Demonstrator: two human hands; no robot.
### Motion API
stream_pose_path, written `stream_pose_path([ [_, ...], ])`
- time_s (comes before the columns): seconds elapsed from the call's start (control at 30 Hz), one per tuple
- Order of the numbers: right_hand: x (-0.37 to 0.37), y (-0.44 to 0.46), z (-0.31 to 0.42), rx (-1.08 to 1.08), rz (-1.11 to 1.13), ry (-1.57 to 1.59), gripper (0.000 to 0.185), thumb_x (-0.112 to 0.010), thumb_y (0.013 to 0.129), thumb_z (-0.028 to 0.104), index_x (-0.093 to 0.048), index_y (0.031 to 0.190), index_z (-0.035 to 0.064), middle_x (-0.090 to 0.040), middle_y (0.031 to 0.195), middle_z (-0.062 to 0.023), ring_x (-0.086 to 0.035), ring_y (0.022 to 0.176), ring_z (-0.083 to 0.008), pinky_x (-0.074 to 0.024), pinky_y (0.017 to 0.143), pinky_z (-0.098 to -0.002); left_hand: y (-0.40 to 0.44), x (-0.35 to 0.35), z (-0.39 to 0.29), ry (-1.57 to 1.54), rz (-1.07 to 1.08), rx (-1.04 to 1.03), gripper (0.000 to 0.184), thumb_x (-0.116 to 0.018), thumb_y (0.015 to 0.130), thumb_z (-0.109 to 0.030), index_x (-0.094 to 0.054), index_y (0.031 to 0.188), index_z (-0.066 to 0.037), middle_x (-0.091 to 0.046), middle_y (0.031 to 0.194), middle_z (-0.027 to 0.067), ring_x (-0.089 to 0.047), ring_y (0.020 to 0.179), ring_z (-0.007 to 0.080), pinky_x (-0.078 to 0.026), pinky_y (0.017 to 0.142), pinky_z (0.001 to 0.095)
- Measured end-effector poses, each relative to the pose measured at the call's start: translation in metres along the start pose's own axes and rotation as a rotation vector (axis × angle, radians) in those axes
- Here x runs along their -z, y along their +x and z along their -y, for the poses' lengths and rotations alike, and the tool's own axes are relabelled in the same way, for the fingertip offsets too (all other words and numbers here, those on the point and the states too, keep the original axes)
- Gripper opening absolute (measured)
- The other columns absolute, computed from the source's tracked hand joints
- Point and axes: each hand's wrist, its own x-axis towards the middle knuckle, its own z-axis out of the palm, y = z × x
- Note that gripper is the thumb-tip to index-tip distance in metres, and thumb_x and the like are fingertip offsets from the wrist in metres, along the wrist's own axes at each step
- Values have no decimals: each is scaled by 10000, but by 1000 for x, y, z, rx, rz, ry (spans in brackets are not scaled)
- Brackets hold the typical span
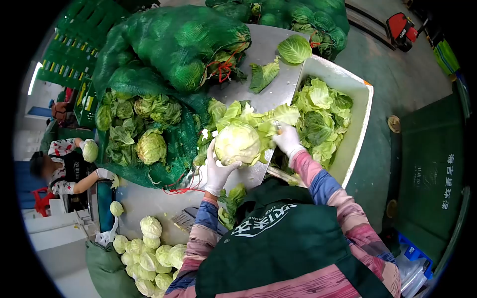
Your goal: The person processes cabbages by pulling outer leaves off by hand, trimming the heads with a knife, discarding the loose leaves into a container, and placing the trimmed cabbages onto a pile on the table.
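Observation:
A pale, partly trimmed cabbage point(237, 144) sits over the metal table, and my white-gloved left hand point(219, 170) grips it from the left and below. To its right is my gloved right hand point(288, 140), fingers closed beside loose outer leaves point(285, 114); whatever they hold is too blurred to name. A white bin point(358, 119) stands right of this hand, with cut-off cabbage leaves point(320, 116) inside. Left of the cabbage, an opened green net sack point(186, 111) holds several untrimmed cabbages, one of them browned point(151, 147).
Full net sacks point(169, 44) lie at the back of the metal table point(266, 42). Trimmed cabbages point(149, 258) are piled at lower left. At far left a co-worker point(67, 166) in gloves holds a cabbage point(90, 151). A large green bin point(427, 174) stands at right.

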Motion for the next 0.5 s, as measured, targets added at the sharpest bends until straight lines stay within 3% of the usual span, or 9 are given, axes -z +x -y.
stream_pose_path([
  [0.07, 6, 12, -36, -75, -18, -311, 293, -676, 748, 196, -608, 1014, 94, -631, 971, -192, -631, 854, -365, -509, 753, -423, 2, 5, 0, -112, 9, 37, 942, -808, 665, -45, -246, 1421, -57, -404, 1360, 159, -499, 1178, 247, -441, 1001, 360],
  [0.1, 19, -1, -14, -51, -25, -343, 395, -694, 752, 228, -606, 1097, 59, -639, 996, -177, -628, 887, -355, -506, 779, -414, 4, 7, 4, -217, -41, 150, 926, -796, 683, -42, -237, 1422, -59, -404, 1358, 161, -497, 1181, 249, -451, 990, 359],
  [0.13, 22, -7, 6, 7, -36, -339, 479, -676, 796, 293, -555, 1203, 71, -615, 1067, -171, -618, 925, -342, -496, 800, -411, 3, 9, 9, -321, -91, 269, 911, -783, 700, -39, -229, 1423, -60, -405, 1355, 162, -496, 1185, 251, -460, 979, 358],
  [0.2, 17, -18, 37, 245, -155, -174, 516, -623, 848, 376, -526, 1264, 86, -648, 923, -156, -636, 805, -344, -506, 710, -422, 6, 11, 14, -359, -91, 298, 945, -807, 690, -81, -213, 1424, -41, -391, 1353, 167, -470, 1212, 272, -446, 996, 385],
  [0.27, 23, -31, 85, 108, 163, -245, 563, -553, 894, 443, -465, 1342, 115, -646, 741, -142, -629, 646, -343, -496, 593, -426, 6, 4, 5, -169, -88, 182, 906, -811, 687, -89, -247, 1393, -25, -382, 1359, 170, -477, 1198, 271, -448, 988, 382],
  [0.33, 2, -42, 88, 390, 81, -334, 608, -499, 917, 471, -385, 1401, 122, -608, 605, -138, -604, 535, -342, -470, 501, -421, 7, -7, -5, -115, -105, 166, 908, -827, 669, -127, -262, 1370, -9, -371, 1364, 189, -453, 1216, 289, -417, 1011, 394],
  [0.4, -11, -51, 90, 454, 123, -382, 658, -449, 939, 454, -277, 1436, 58, -630, 653, -173, -619, 562, -344, -493, 524, -438, 8, -20, -13, -63, -120, 150, 914, -843, 651, -165, -277, 1348, 7, -361, 1370, 208, -429, 1235, 307, -387, 1035, 407],
  [0.47, -16, -58, 88, 367, 123, -373, 657, -455, 938, 437, -270, 1439, 54, -629, 656, -182, -618, 567, -355, -488, 526, -447, 11, -31, -18, 689, -324, -32, 934, -864, 619, -252, -299, 1307, 31, -349, 1368, 249, -386, 1262, 331, -322, 1073, 414],
  [0.5, -16, -57, 87, 368, 123, -376, 657, -455, 938, 437, -270, 1439, 54, -629, 656, -182, -618, 567, -355, -488, 526, -447, 18, -33, -22, 440, -299, -30, 1042, -881, 569, -324, -275, 1327, 53, -299, 1395, 278, -292, 1313, 381, -252, 1098, 440],
])
